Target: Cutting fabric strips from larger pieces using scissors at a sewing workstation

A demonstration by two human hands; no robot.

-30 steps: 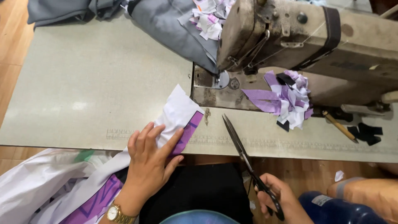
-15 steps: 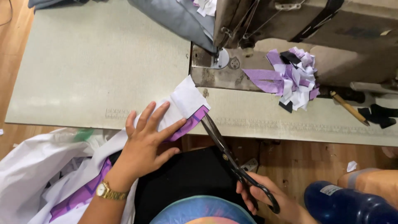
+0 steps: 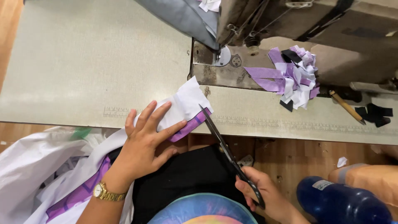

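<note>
From the head camera, the left hand lies flat with fingers spread on a white fabric piece with a purple striped band, pinning it at the near edge of the sewing table. A gold wristwatch sits on that wrist. The right hand is closed around the black handles of a pair of scissors, low and off the table edge, over the black lap cloth. The blade tips meet the fabric's right corner, just right of the left fingertips (whether the blades are parted there is too fine to tell). Beyond the left hand the tabletop runs broad and bare. Beyond the scissors stands the sewing machine, with a heap of purple, white and black fabric scraps on its bed. Right of the right hand sits a blue plastic bottle. More white fabric bunches below the left wrist.
</note>
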